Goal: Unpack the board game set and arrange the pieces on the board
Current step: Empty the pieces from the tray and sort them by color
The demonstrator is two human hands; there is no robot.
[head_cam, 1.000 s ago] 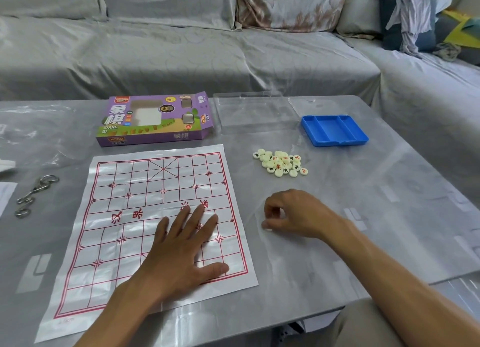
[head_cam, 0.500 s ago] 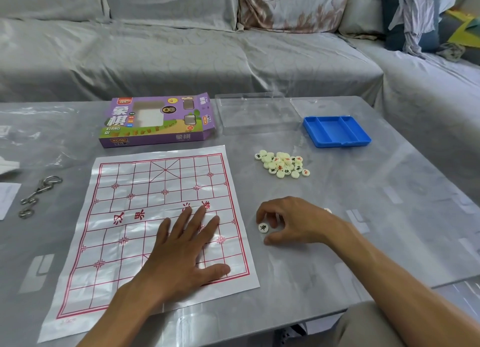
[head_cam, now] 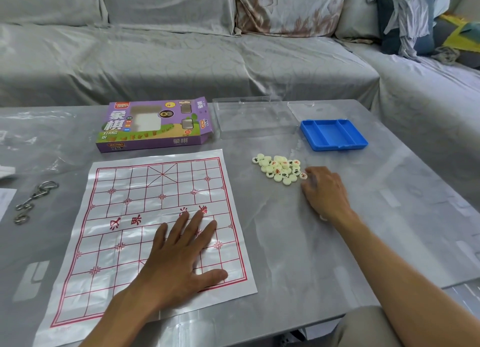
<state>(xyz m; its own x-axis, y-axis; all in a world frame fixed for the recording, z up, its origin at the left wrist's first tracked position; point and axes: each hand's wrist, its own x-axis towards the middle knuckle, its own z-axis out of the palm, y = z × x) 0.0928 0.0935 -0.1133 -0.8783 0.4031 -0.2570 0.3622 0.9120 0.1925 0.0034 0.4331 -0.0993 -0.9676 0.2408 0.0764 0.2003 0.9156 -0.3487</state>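
One head view is showing both hands over the grey table (head_cam: 298, 242). The left hand (head_cam: 179, 255) is lying flat, fingers spread, pressing the paper board (head_cam: 145, 190). The right hand (head_cam: 324, 193) is reaching the pile of cream pieces (head_cam: 279, 168) beside the board, fingertips touching one piece (head_cam: 303, 175); whether it is pinching it cannot be told

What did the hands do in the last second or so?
The right hand moved away from the person, from the table beside the board up to the near edge of the pile of pieces, where its fingers now touch one piece. Whether it grips that piece is unclear. The left hand stayed flat on the paper board; the pile did not move.
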